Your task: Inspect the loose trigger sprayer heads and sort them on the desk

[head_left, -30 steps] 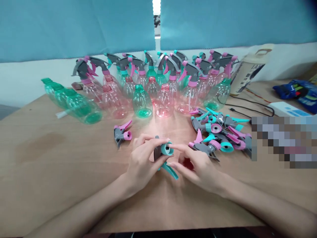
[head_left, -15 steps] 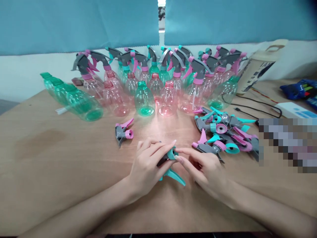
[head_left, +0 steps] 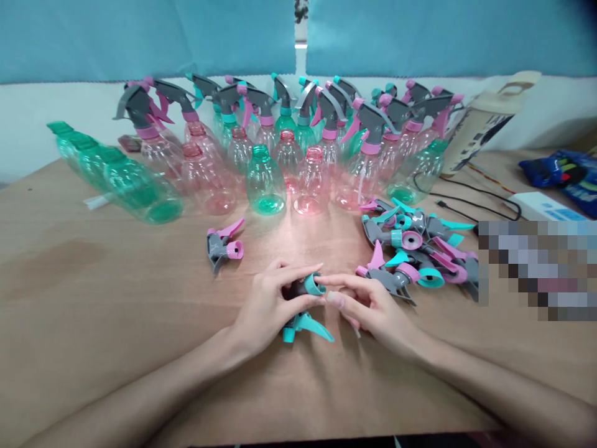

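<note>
My left hand (head_left: 265, 302) is closed around a grey trigger sprayer (head_left: 295, 290) with a teal collar and teal lever. The collar's open end faces right, and the lever sticks out below the fingers. My right hand (head_left: 373, 308) reaches in from the right, its index finger and thumb pinching at the collar's rim. A thin pale piece (head_left: 357, 331) shows beneath the right hand; I cannot make out what it is. To the left lies a loose grey and pink sprayer head (head_left: 224, 247). A pile of pink and teal sprayer heads (head_left: 410, 255) lies beyond my right hand.
Rows of pink and green bottles (head_left: 265, 186) stand at the back, several with sprayers fitted. Green bottles (head_left: 140, 186) line the left, near white strips (head_left: 96, 201). At right are a cream drink bottle (head_left: 480, 134), a black cable (head_left: 485, 214), a white box (head_left: 543, 205) and a blue packet (head_left: 564, 174).
My view has shifted slightly. Both hands and the teal sprayer appear a little further left; the collar shows more fully, and the pale piece has come into sight under my right hand.
</note>
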The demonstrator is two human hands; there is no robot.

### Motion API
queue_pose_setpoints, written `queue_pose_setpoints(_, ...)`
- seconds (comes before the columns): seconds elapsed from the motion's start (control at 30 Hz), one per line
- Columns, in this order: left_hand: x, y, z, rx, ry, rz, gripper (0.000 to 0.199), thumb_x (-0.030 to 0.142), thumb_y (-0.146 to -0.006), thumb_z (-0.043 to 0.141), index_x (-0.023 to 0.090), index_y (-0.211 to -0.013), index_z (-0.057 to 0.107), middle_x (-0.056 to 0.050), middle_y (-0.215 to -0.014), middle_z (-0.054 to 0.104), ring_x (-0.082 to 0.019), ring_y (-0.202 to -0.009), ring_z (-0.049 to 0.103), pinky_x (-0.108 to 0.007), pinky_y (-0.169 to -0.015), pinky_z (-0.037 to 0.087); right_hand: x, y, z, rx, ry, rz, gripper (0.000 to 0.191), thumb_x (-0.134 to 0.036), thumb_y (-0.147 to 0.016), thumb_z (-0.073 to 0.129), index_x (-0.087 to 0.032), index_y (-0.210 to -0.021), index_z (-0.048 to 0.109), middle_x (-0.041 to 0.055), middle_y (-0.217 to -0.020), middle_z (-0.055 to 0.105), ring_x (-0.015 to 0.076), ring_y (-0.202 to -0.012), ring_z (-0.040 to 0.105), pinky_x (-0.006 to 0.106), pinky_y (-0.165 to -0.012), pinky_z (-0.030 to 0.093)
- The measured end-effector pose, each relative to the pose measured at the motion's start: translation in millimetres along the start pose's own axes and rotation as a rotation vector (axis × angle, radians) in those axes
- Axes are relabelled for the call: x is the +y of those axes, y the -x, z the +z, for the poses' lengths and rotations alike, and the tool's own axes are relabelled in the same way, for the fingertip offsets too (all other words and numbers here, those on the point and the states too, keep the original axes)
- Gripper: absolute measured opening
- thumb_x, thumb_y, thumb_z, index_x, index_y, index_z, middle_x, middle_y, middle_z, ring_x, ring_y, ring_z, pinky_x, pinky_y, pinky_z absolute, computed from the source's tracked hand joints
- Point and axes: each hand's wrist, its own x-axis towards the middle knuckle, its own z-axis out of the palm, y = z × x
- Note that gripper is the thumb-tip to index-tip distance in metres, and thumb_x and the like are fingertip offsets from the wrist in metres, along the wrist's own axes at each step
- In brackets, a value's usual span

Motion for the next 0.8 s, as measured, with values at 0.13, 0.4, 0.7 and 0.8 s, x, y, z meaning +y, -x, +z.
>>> queue_pose_setpoints(0.13,0,-3,0.9,-0.057,0.029,-0.044,0.036,0.032,-0.077,0.07,0.029,-0.112,0.065,0.0,-0.075,0.056,-0.014,-0.068,0.05,-0.025,-0.058,0.042,3,0,-4,0.074,0.36,-0.139,0.027,-0.036,-0.086,0.056,-0.016,-0.101,0.066,-0.0062,-0.051,0.045,0.0085,-0.046,0.04,0.022,-0.048,0.032)
queue_pose_setpoints(0.4,4,-1,2.3,-0.019,0.041,-0.004,0.035,0.028,-0.078,0.07,0.027,-0.113,0.065,0.0,-0.077,0.058,-0.014,-0.07,0.048,-0.025,-0.061,0.042,4,2,-4,0.077,0.289,-0.061,0.029,-0.039,-0.084,0.059,-0.017,-0.103,0.065,-0.0072,-0.048,0.044,0.0077,-0.042,0.038,0.021,-0.044,0.031)
queue_pose_setpoints(0.7,6,-1,2.7,-0.099,0.143,-0.027,0.044,0.02,-0.07,0.076,0.027,-0.111,0.066,0.003,-0.073,0.056,-0.012,-0.067,0.047,-0.023,-0.061,0.04,4,-1,-11,0.014,0.276,-0.113,0.022,-0.037,-0.086,0.058,-0.019,-0.097,0.063,-0.0074,-0.05,0.041,0.0072,-0.044,0.036,0.021,-0.043,0.027)
queue_pose_setpoints(0.8,7,-3,3.3,-0.099,0.143,-0.036,0.043,0.018,-0.071,0.075,0.027,-0.111,0.066,0.003,-0.072,0.056,-0.012,-0.067,0.047,-0.023,-0.061,0.039,5,-1,-12,0.063,0.403,-0.237,0.016,-0.032,-0.086,0.059,-0.018,-0.094,0.062,-0.0076,-0.052,0.041,0.007,-0.045,0.036,0.021,-0.044,0.027)
